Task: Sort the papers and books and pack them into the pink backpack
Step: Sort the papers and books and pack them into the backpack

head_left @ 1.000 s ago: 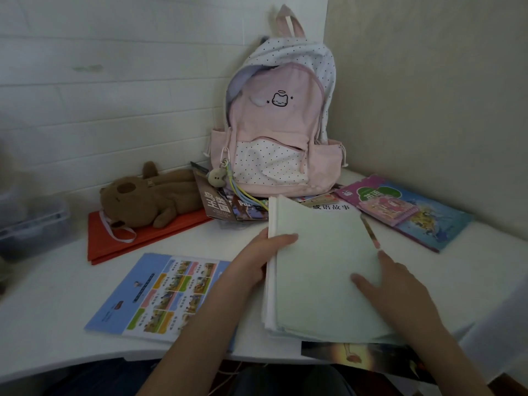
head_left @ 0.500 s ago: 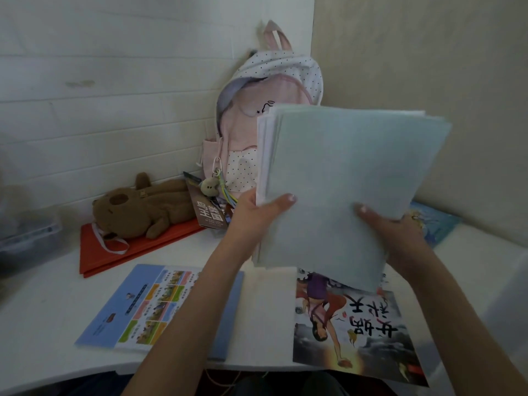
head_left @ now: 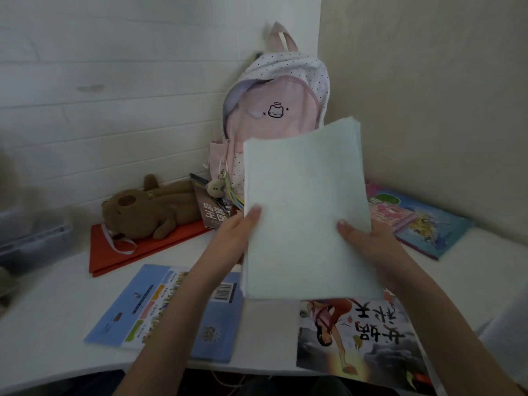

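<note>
The stack of papers (head_left: 305, 212) is held upright above the surface (head_left: 51, 304), in front of the pink backpack (head_left: 274, 110). The left hand (head_left: 234, 238) and right hand (head_left: 368, 244) each pinch 1 side edge, thumb on the front and fingers behind, probably to square the sheets before packing. The backpack leans in the wall corner, so it stands upright. 2 books, the blue book (head_left: 160, 310) and the picture book (head_left: 360, 338), lie flat below, not yet packed.

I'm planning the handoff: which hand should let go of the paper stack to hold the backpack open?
Probably left. The left hand is nearer the pink backpack; the right hand can hold the paper stack.
</note>
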`<state>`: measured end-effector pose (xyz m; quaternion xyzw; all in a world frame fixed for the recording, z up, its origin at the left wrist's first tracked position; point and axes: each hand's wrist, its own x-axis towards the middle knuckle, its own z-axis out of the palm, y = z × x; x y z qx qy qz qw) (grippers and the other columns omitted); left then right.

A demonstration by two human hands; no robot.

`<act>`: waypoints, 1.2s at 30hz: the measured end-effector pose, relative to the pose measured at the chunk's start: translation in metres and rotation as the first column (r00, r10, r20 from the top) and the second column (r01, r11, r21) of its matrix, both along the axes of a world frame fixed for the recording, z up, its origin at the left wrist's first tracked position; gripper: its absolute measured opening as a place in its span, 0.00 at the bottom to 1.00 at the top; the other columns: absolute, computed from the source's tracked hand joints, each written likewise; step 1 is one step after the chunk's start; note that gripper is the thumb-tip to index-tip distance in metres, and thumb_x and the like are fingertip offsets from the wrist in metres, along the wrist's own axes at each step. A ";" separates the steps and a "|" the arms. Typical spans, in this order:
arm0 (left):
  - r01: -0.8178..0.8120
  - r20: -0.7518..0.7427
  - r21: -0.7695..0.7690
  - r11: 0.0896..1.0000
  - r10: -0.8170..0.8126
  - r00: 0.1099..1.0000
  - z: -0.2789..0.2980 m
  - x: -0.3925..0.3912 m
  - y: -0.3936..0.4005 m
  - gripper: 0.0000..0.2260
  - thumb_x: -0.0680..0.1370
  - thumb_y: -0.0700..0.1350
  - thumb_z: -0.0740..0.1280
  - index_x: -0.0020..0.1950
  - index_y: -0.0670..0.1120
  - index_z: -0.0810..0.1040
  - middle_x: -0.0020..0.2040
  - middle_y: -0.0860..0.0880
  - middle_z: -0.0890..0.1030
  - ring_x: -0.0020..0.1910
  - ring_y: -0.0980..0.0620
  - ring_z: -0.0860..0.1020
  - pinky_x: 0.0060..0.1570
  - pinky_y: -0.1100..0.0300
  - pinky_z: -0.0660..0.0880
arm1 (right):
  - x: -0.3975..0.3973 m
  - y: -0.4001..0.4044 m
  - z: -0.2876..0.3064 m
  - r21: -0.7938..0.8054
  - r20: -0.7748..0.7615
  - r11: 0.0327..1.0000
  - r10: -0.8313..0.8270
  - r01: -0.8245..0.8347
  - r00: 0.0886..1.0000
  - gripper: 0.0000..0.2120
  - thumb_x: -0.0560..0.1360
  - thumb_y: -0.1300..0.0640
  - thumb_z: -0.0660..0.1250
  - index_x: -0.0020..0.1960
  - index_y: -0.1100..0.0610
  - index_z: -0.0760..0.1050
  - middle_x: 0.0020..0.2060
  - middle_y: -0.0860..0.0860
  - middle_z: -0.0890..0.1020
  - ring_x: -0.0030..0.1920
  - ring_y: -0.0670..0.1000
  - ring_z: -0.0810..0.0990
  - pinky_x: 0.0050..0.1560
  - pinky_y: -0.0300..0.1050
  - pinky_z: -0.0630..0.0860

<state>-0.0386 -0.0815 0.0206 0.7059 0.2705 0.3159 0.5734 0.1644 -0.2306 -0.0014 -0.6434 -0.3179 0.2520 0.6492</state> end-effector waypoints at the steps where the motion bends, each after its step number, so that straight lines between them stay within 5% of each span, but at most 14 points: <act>1: -0.036 -0.031 0.116 0.993 0.040 0.999 -0.007 -0.012 0.003 0.19 0.76 0.63 0.60 0.47 0.51 0.82 0.41 0.53 0.85 0.39 0.57 0.83 0.33 0.65 0.76 | -0.003 0.000 -0.004 -0.011 -0.020 1.000 0.009 -0.009 1.000 0.12 0.73 0.47 0.68 0.54 0.51 0.78 0.42 0.47 0.86 0.40 0.48 0.85 0.31 0.38 0.79; 3: -0.118 -0.175 0.469 0.875 0.223 0.959 -0.030 -0.029 0.016 0.16 0.78 0.59 0.58 0.48 0.52 0.81 0.44 0.54 0.84 0.45 0.55 0.81 0.42 0.58 0.76 | -0.009 0.003 -0.017 -0.028 -0.062 0.999 -0.025 0.023 0.998 0.15 0.74 0.48 0.68 0.58 0.53 0.75 0.47 0.50 0.85 0.44 0.52 0.84 0.35 0.39 0.79; 5: 0.014 -0.403 0.641 0.767 0.322 0.857 -0.052 -0.037 0.027 0.12 0.81 0.51 0.58 0.53 0.47 0.79 0.52 0.48 0.81 0.53 0.47 0.78 0.50 0.53 0.72 | -0.018 0.008 -0.030 -0.015 -0.106 0.997 -0.080 0.078 0.991 0.15 0.75 0.50 0.68 0.59 0.52 0.72 0.49 0.48 0.82 0.47 0.51 0.81 0.43 0.42 0.78; 7: 0.158 -0.534 0.650 0.743 0.299 0.791 -0.067 -0.036 0.033 0.11 0.80 0.47 0.59 0.55 0.43 0.77 0.55 0.44 0.79 0.57 0.42 0.75 0.55 0.51 0.70 | -0.027 0.012 -0.040 -0.034 -0.085 0.993 -0.118 0.116 0.989 0.18 0.76 0.51 0.66 0.64 0.53 0.71 0.49 0.47 0.80 0.45 0.47 0.79 0.44 0.41 0.74; 12: 0.100 -0.420 0.786 0.610 0.409 0.810 -0.070 -0.036 0.029 0.11 0.79 0.47 0.62 0.39 0.43 0.70 0.41 0.44 0.74 0.46 0.44 0.72 0.41 0.51 0.69 | -0.033 0.016 -0.048 -0.129 0.077 0.981 -0.138 0.147 0.987 0.23 0.77 0.47 0.64 0.68 0.55 0.70 0.54 0.50 0.79 0.48 0.52 0.78 0.48 0.45 0.72; 17: 0.109 -0.451 0.775 0.622 0.425 0.785 -0.072 -0.034 0.029 0.12 0.80 0.50 0.59 0.39 0.46 0.65 0.39 0.48 0.69 0.43 0.45 0.70 0.41 0.54 0.62 | -0.034 0.013 -0.049 -0.144 0.109 0.973 -0.166 0.181 0.980 0.22 0.76 0.47 0.65 0.66 0.55 0.71 0.52 0.50 0.79 0.47 0.51 0.78 0.47 0.44 0.71; 23: 0.116 -0.449 0.762 0.637 0.390 0.804 -0.071 -0.036 0.046 0.18 0.82 0.51 0.55 0.35 0.45 0.69 0.36 0.46 0.70 0.42 0.44 0.73 0.42 0.53 0.66 | -0.035 0.012 -0.050 -0.137 0.108 0.968 -0.197 0.211 0.974 0.19 0.76 0.47 0.65 0.64 0.54 0.72 0.45 0.45 0.79 0.42 0.45 0.77 0.40 0.41 0.72; 26: -0.072 -0.294 0.762 0.644 0.443 0.847 -0.064 -0.044 0.052 0.21 0.82 0.51 0.56 0.30 0.47 0.67 0.30 0.48 0.72 0.32 0.49 0.72 0.34 0.56 0.64 | -0.035 0.012 -0.048 -0.160 0.123 0.967 -0.181 0.200 0.976 0.15 0.76 0.46 0.65 0.59 0.50 0.72 0.42 0.41 0.79 0.42 0.44 0.78 0.36 0.39 0.71; 29: -0.389 0.029 0.694 0.606 0.516 0.856 -0.044 -0.056 0.052 0.23 0.79 0.50 0.57 0.24 0.51 0.59 0.21 0.53 0.62 0.21 0.58 0.60 0.25 0.60 0.55 | -0.039 0.011 -0.045 -0.183 0.122 0.967 -0.155 0.176 0.980 0.09 0.75 0.46 0.66 0.53 0.48 0.74 0.41 0.41 0.80 0.41 0.45 0.79 0.34 0.38 0.71; 32: -0.549 0.343 0.585 0.596 0.432 0.834 -0.020 -0.065 0.050 0.22 0.79 0.46 0.59 0.24 0.51 0.59 0.21 0.56 0.59 0.20 0.56 0.61 0.24 0.68 0.54 | -0.052 0.012 -0.041 -0.182 0.115 0.975 -0.108 0.128 0.987 0.04 0.75 0.47 0.67 0.46 0.47 0.76 0.38 0.42 0.83 0.38 0.46 0.82 0.33 0.39 0.73; 36: -0.672 0.580 0.572 0.471 0.348 0.737 0.021 -0.078 0.046 0.18 0.78 0.43 0.56 0.27 0.45 0.63 0.24 0.57 0.60 0.23 0.59 0.59 0.26 0.62 0.56 | -0.081 0.021 -0.037 -0.215 0.145 0.976 0.015 0.016 0.989 0.03 0.76 0.51 0.66 0.47 0.49 0.78 0.38 0.43 0.84 0.35 0.45 0.83 0.30 0.37 0.75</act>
